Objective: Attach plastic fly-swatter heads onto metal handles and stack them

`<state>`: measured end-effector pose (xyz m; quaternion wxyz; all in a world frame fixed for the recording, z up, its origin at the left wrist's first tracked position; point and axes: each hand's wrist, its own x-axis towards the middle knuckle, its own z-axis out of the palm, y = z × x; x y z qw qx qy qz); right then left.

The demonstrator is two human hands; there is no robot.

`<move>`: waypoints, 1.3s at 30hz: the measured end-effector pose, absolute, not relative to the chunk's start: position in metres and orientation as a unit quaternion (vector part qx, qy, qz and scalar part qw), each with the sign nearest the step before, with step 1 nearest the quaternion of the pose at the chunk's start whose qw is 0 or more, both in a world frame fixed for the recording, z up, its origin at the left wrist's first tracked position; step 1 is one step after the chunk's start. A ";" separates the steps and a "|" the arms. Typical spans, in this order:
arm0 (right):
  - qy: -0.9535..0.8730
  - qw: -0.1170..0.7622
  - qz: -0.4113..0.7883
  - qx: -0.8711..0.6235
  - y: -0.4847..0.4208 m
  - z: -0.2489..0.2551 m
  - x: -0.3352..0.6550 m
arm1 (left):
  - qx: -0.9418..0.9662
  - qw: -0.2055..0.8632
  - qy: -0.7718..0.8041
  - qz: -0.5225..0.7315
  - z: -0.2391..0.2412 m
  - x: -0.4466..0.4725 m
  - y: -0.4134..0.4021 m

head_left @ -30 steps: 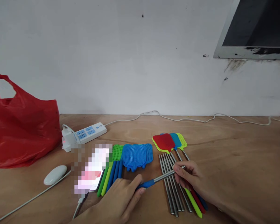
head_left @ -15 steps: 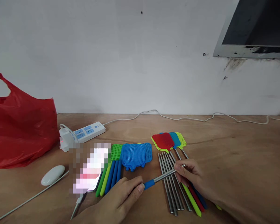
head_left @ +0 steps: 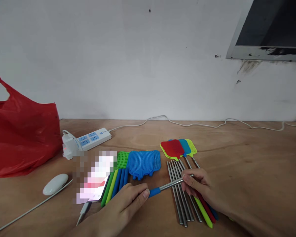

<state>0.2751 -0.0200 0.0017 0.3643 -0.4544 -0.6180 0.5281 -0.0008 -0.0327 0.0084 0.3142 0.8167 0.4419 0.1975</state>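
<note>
My left hand is closed around a blue handle, whose front end shows past the thumb. A metal rod runs out of that handle, and my right hand pinches it near its far tip. Beneath the right hand lie several loose metal rods side by side. Fly swatters with red, blue and yellow-green heads lie beyond it, their coloured handles partly under my right hand. Blue swatter heads and a green swatter head rest near the left hand, with several loose green, yellow and blue handles.
A phone, partly pixelated, lies left of the loose handles with a white cable plugged in. A white mouse-shaped object is farther left. Behind stand a power strip and a red plastic bag. A cord runs along the wall.
Both hands, with the blue handle and the rod, have shifted slightly left. The rod stays joined to the handle between them. The things on the table have not moved.
</note>
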 end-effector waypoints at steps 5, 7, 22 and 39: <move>-0.660 0.369 0.476 -0.449 -0.020 -0.005 0.277 | 0.819 0.312 0.440 0.196 0.007 0.000 -0.031; -0.694 0.371 0.411 -0.461 -0.020 -0.004 0.278 | 0.836 0.283 0.425 0.200 0.004 0.001 -0.032; -0.932 0.181 0.002 -0.314 -0.017 0.016 0.280 | 0.879 0.185 0.439 0.036 0.024 0.006 -0.034; -0.914 0.105 0.074 -0.384 -0.017 0.023 0.290 | 0.884 0.191 0.424 0.039 0.029 0.006 -0.036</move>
